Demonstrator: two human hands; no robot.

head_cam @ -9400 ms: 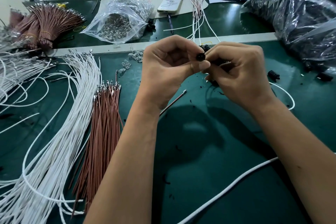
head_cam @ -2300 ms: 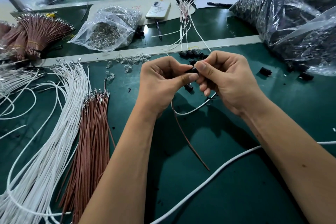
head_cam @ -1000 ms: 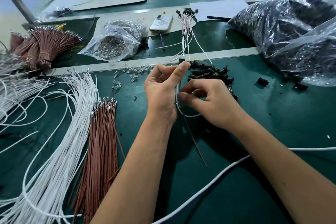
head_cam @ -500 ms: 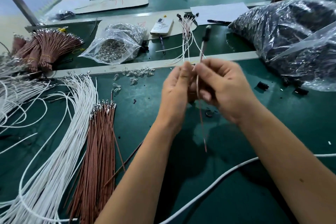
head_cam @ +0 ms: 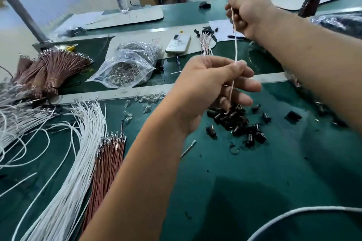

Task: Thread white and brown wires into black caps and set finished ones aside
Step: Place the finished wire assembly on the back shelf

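Green bench (head_cam: pixel 254 182), loads left: white wires (head_cam: pixel 78 152) and brown wires (head_cam: pixel 111 154) lower left, loose caps (head_cam: pixel 238 123) mid-frame, small finished bunch (head_cam: pixel 205 42) up top. Right hand (head_cam: pixel 252 11) grips a wire pair (head_cam: pixel 235 49) upper right, left hand (head_cam: pixel 207 88) pinches it lower down

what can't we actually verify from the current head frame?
- Black cap on the held wires: hidden inside the right hand, head view.
- Lower end of the wires: lost against the loose black caps below the left hand.
- Contents of the black bag: cut off by the right edge, behind the forearm.
- Small parts in the clear bag: too small to identify.
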